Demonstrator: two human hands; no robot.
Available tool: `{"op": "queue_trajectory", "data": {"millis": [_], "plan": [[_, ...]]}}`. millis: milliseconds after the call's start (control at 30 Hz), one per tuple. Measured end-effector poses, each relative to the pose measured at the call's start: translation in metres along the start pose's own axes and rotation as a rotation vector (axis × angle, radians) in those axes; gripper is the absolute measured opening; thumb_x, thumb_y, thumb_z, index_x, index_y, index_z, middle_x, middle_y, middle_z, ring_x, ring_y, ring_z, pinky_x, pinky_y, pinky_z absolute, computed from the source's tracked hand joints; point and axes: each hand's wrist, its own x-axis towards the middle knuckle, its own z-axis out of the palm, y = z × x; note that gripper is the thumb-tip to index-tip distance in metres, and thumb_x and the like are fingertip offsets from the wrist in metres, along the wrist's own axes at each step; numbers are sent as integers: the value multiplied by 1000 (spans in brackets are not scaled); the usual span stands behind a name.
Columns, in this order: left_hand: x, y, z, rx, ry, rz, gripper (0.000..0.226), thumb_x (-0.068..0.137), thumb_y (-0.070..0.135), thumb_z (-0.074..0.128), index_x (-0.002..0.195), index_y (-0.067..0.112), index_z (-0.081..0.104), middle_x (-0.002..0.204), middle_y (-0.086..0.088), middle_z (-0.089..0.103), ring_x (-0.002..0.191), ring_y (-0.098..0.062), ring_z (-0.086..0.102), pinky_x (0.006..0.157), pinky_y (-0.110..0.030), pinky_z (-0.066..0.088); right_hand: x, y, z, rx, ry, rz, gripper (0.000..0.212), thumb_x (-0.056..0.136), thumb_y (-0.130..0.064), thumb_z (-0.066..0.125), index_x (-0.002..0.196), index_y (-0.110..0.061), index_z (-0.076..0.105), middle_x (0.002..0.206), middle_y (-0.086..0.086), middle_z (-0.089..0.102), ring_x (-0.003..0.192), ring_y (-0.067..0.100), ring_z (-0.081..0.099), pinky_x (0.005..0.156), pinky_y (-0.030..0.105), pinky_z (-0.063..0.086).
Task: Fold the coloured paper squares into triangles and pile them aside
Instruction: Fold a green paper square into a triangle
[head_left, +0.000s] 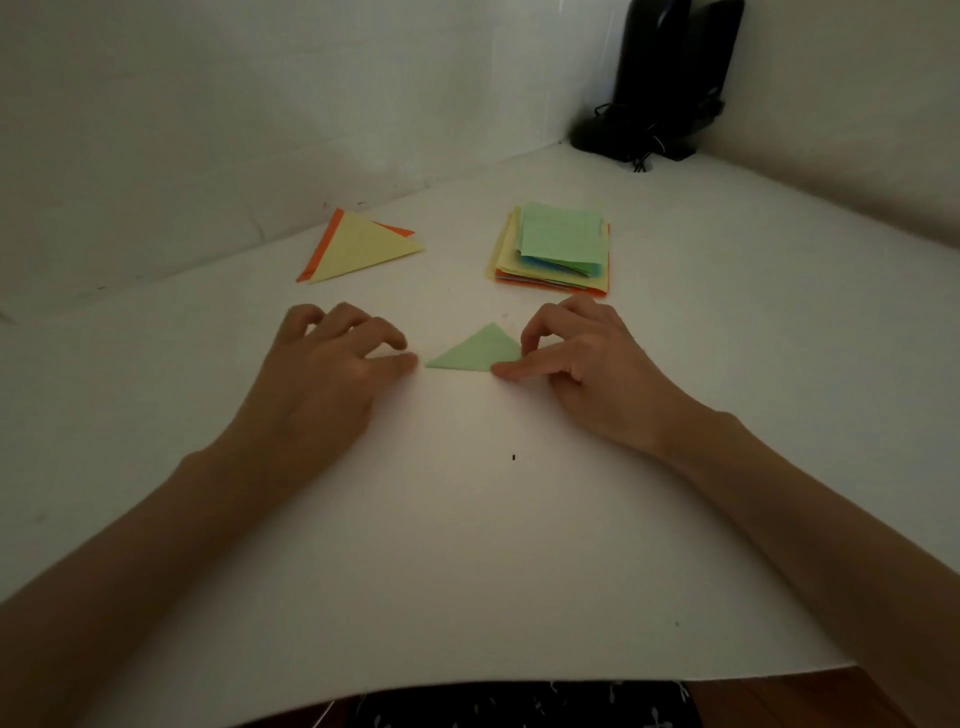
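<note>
Two bare forearms in over the curved near edge of the white table (467, 561), above a strip of dark patterned cloth (519, 706) and a bit of wooden floor (810, 699) at the right. Plenty of bare tabletop between the arms, marked only by one small dark speck (514, 457). Further in, left hand (332, 364) knuckles up, fingers loosely curled with tips down on the table, holding nothing, just short of the left corner of the green triangle (475, 353). Right hand (576, 358) at the triangle's right corner, thumb and bent forefinger pinching it, other fingers tucked. Green triangle flat between both hands, long edge nearest, apex pointing away. Open strip of table beyond. Well behind the left hand, pile of folded triangles (358, 247): yellow on top, orange edges showing at its left and far sides, close to the wall's foot. Near the right hand's knuckles, stack of unfolded squares (558, 244), green uppermost, yellow, blue and orange edges uneven below. Wide bare table right of the stack. Farthest off, in the corner, black device (670, 78) with cords at its base.
</note>
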Motion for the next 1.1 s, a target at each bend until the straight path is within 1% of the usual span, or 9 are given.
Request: {"op": "queue_trajectory", "data": {"millis": [133, 267, 467, 600, 667, 767, 933, 1033, 1100], "plan": [[6, 21, -3, -135, -23, 7, 41, 85, 22, 38, 111, 12, 67, 111, -3, 67, 98, -23, 57, 79, -34, 32, 1, -1, -1, 34, -25, 24, 59, 73, -9, 26, 101, -26, 75, 89, 2, 61, 84, 18, 44, 75, 35, 35], [8, 30, 2, -176, -97, 29, 44, 88, 31, 34, 110, 13, 68, 107, -2, 67, 91, -23, 63, 77, -28, 32, -3, -1, -9, -102, -66, -89, 63, 69, -4, 24, 105, -22, 73, 93, 3, 63, 84, 28, 53, 76, 32, 33], [4, 31, 6, -254, -113, -9, 44, 88, 28, 37, 115, 11, 66, 110, -3, 67, 92, -24, 63, 81, -33, 43, -3, 11, -26, -126, -23, -69, 54, 65, -6, 27, 84, -18, 76, 85, 1, 67, 88, 18, 42, 75, 27, 23], [3, 31, 7, -251, -108, -6, 44, 88, 29, 37, 116, 12, 66, 110, -2, 66, 90, -24, 61, 78, -33, 45, 13, 5, -6, -217, -33, -102, 71, 66, -6, 21, 116, -20, 68, 93, 7, 60, 90, 20, 38, 75, 30, 28], [3, 29, 9, -256, -90, -1, 44, 88, 30, 37, 116, 13, 66, 110, -1, 65, 89, -23, 59, 77, -32, 44, 20, 6, 0, -233, -66, -97, 71, 68, -9, 18, 118, -24, 67, 91, 9, 57, 89, 21, 38, 74, 30, 26], [4, 28, 12, -271, -55, -8, 44, 88, 33, 37, 115, 13, 66, 108, 0, 65, 88, -21, 57, 76, -29, 40, 21, 17, -5, -262, -31, -17, 66, 70, -13, 20, 113, -22, 70, 89, 10, 57, 85, 31, 51, 74, 34, 33], [22, 24, 15, -481, -38, -107, 37, 88, 43, 52, 105, 15, 67, 98, 5, 58, 81, -13, 50, 73, -24, 40, 9, 31, -14, -135, 176, 220, 61, 74, -2, 26, 118, -13, 66, 95, 13, 57, 87, 31, 48, 71, 39, 40], [36, 18, 20, -631, -30, -214, 18, 87, 22, 65, 102, 13, 69, 93, 8, 53, 72, -4, 49, 68, -8, 37, 17, 47, -19, -163, 166, 380, 43, 90, -6, 50, 132, -9, 53, 118, 16, 53, 107, 33, 48, 92, 44, 41], [39, 16, 21, -533, 1, -142, 14, 89, 19, 63, 98, 11, 71, 90, 5, 57, 70, -7, 54, 69, -17, 44, 29, 60, -19, -142, 36, 460, 46, 95, -22, 52, 139, -10, 45, 134, 13, 46, 121, 29, 42, 101, 37, 32]]}}
